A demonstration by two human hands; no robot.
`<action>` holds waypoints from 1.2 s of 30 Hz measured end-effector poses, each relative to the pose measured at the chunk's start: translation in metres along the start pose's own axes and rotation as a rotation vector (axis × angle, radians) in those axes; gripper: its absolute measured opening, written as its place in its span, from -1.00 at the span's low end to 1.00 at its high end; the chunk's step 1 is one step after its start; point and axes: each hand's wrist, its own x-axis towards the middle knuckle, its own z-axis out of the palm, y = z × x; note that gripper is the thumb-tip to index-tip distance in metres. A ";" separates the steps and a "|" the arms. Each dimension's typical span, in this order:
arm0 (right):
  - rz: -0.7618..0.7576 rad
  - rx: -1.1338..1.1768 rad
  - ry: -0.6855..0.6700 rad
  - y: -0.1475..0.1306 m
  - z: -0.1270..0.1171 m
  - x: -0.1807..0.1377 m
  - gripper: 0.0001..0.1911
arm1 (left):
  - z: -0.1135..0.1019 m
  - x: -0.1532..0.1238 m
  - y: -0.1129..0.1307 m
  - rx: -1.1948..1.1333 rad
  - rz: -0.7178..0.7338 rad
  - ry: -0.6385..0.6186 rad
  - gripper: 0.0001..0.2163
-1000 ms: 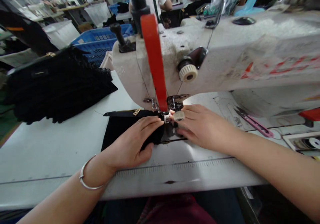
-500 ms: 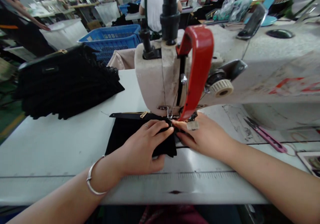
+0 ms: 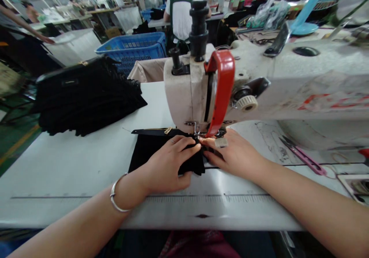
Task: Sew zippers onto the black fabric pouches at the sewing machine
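A black fabric piece (image 3: 147,150) with a gold-toothed zipper (image 3: 168,130) along its far edge lies on the machine bed, its right side beneath the sewing machine's needle area (image 3: 196,135). My left hand (image 3: 170,162), a ring on one finger, rests on top of the fabric with fingers stretched out and the thumb apart. Close by the presser foot, my right hand (image 3: 230,154) has its thumb and index finger at the fabric's right edge, closed on it. The machine head partly hides those fingertips. A red curved guard (image 3: 223,89) stands just above both hands.
A stack of black fabric pieces (image 3: 86,96) sits at the left of the white table (image 3: 72,165). Pink-handled thread snips (image 3: 305,158) lie at right. Behind are a blue basket (image 3: 132,44), a cloth-lined bin (image 3: 147,69) and a person in a white shirt (image 3: 181,15).
The camera view has shifted slightly, with the stack and machine head appearing a little further right. Both hands stay beside the needle, and the fabric has barely moved relative to it.
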 end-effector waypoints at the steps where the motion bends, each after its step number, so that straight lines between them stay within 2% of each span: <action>1: 0.000 0.012 0.000 0.000 0.000 -0.001 -0.73 | 0.000 0.000 0.000 -0.004 0.000 -0.005 -0.41; 3: -0.006 0.066 0.023 0.001 -0.001 -0.003 -0.80 | 0.000 -0.001 0.000 -0.012 -0.005 -0.016 -0.40; 5: 0.036 0.129 0.151 0.003 -0.003 -0.005 -0.85 | 0.001 -0.001 -0.001 -0.011 -0.013 -0.019 -0.40; 8: 0.260 0.127 0.454 0.008 -0.007 -0.008 -0.82 | 0.000 0.000 -0.001 -0.008 -0.015 -0.021 -0.41; 10: 0.386 0.087 0.538 0.010 -0.009 -0.007 -0.77 | 0.000 0.000 -0.001 -0.009 -0.006 -0.020 -0.40; 17: 0.409 0.087 0.529 0.010 -0.004 -0.003 -0.76 | 0.002 -0.001 0.000 -0.015 -0.006 -0.026 -0.38; 21: 0.384 0.191 0.463 0.012 -0.015 -0.007 -0.84 | 0.001 -0.002 -0.001 -0.029 0.009 -0.029 -0.38; 24: 0.162 0.344 0.197 0.014 -0.033 -0.017 -0.92 | -0.001 -0.003 -0.004 -0.046 0.031 -0.028 -0.41; 26: 0.006 0.399 -0.027 0.015 -0.042 -0.023 -0.77 | -0.001 -0.004 -0.007 -0.060 0.049 -0.020 -0.46; 28: -0.052 0.380 -0.146 0.017 -0.042 -0.026 -0.63 | 0.000 -0.006 -0.009 -0.071 0.054 0.003 -0.52; 29: -0.041 0.347 -0.144 0.018 -0.038 -0.026 -0.63 | 0.000 -0.006 -0.010 -0.082 0.050 0.021 -0.55; 31: 0.018 0.251 -0.049 0.020 -0.026 -0.022 -0.75 | 0.000 -0.007 -0.011 -0.138 0.015 0.065 -0.61; 34: 0.089 0.078 0.124 0.018 -0.010 -0.014 -0.92 | -0.005 -0.008 -0.014 -0.259 -0.158 0.140 -0.65; 36: 0.050 0.015 0.178 0.010 -0.005 -0.012 -0.93 | -0.010 -0.009 -0.015 -0.280 -0.268 0.187 -0.65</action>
